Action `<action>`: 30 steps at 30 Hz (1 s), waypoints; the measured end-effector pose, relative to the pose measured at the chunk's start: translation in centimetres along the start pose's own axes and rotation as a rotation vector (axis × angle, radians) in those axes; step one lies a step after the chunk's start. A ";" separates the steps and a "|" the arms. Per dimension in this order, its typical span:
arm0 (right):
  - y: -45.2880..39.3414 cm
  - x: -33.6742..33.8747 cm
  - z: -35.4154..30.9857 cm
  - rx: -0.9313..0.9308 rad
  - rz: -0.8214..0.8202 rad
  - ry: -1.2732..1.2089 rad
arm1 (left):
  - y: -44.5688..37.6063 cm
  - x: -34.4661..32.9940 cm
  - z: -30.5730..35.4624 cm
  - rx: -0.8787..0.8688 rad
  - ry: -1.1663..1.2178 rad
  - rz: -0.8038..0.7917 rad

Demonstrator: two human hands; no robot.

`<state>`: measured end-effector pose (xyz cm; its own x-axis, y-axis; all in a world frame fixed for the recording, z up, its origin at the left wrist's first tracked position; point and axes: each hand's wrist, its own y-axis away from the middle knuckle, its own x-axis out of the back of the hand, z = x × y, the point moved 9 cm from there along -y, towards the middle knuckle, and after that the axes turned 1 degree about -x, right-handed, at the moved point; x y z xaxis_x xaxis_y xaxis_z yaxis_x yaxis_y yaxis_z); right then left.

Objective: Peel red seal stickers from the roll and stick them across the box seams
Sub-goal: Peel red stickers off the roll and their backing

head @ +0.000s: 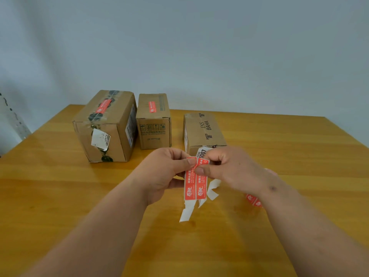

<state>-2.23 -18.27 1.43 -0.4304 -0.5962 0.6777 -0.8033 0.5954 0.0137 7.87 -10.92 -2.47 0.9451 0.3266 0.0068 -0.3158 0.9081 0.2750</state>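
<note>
While the left hand (169, 168) pinches the sticker strip (194, 181) above the table (60, 186), the right hand (229, 168) pinches one sticker's top corner; peeling slowly downward should avoid tearing before sealing the bare box (203, 130).

Both bare forearms reach in from the bottom edge and meet mid-frame above the table. The left hand (167, 172) is turned palm inward, thumb on top, thumb and forefinger pinched together, lower fingers curled underneath. The right hand (233, 168) faces it, nearly touching, thumb pressed toward its forefinger in a matching pinch. Its remaining fingers look folded back, though blur hides them. Wrists are level, elbows spread wide.
</note>
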 end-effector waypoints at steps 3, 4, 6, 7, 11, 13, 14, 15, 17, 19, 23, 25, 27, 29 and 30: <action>0.1 0.0 0.0 0.025 0.007 -0.017 | -0.2 0.0 -0.2 0.010 0.021 -0.010; 0.1 0.0 0.0 0.032 0.014 -0.020 | -0.2 -0.1 -0.3 0.013 0.034 -0.009; 0.1 0.2 0.0 0.039 0.038 -0.018 | -0.2 -0.1 -0.3 0.014 0.062 0.000; 0.1 0.3 0.1 0.038 0.046 -0.017 | -0.2 0.0 -0.2 0.009 0.072 0.005; 0.1 0.5 0.5 0.037 0.054 -0.014 | -0.1 0.3 0.1 -0.004 0.040 0.012; 0.2 0.5 0.6 0.036 0.047 -0.013 | -0.1 0.2 0.1 0.000 0.013 0.021; 0.2 0.4 0.6 0.031 0.038 -0.018 | -0.1 0.2 0.1 -0.002 0.001 0.026; 0.2 0.4 0.6 0.023 0.025 -0.023 | -0.1 0.2 0.2 -0.006 -0.008 0.033; 0.1 0.3 0.8 0.007 0.000 -0.028 | -0.1 0.1 0.2 -0.016 -0.020 0.044; 0.0 0.3 1.0 -0.009 -0.006 -0.012 | -0.2 0.0 0.2 -0.020 -0.021 0.046; 0.0 0.5 1.2 -0.026 0.015 0.019 | -0.3 -0.3 0.1 -0.024 0.000 0.040; 0.1 0.5 1.2 -0.025 0.024 0.026 | -0.4 -0.3 0.0 -0.023 0.005 0.050; 0.1 0.5 1.1 -0.013 0.034 0.024 | -0.6 -0.3 -0.2 -0.018 0.010 0.061; 0.1 0.5 1.1 -0.002 0.046 0.022 | -0.7 -0.3 -0.3 -0.015 0.019 0.064; 0.1 0.6 1.1 0.003 0.051 0.027 | -0.7 -0.3 -0.3 -0.016 0.025 0.066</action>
<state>-3.01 -19.15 0.98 -0.4601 -0.5503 0.6968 -0.7816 0.6234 -0.0237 7.82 -11.62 -2.95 0.9200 0.3919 0.0002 -0.3786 0.8885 0.2594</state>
